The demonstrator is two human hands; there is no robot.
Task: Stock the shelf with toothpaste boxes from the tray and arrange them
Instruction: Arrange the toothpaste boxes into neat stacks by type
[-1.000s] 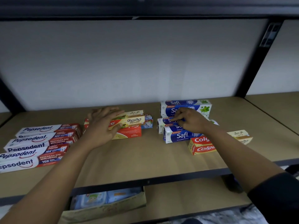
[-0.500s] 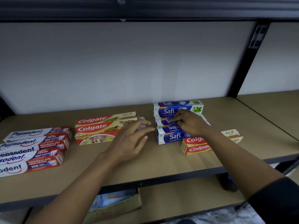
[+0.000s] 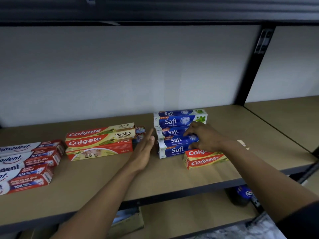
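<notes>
Only one view here, the head cam looking down at the shelf (image 3: 172, 180). The Safi boxes (image 3: 174, 140) sit mid-shelf in a little blue stack, one more behind it against the back. The right hand (image 3: 205, 137) is draped over the right end of that stack, fingers curled and pressing on the top boxes, not really pinching any single one as far as I can tell. The left hand (image 3: 144, 149) is flat and spread, edge-on, right at the stack's left end, touching or nearly so, like a bookend.

Elsewhere: a Colgate stack (image 3: 100, 142) to the left, Pepsodent boxes (image 3: 29, 163) at the far left, and a lone Colgate box (image 3: 205, 159) in front of the Safi pile, under the right wrist.

Handling-wise I'd guess these are light, stiff cardboard cartons with glossy faces, so they probably slide over each other easily. Squaring them by the short ends looks sensible; squeezing the long faces could dent them. To lift one, I'd grip across the narrow sides near the middle.
</notes>
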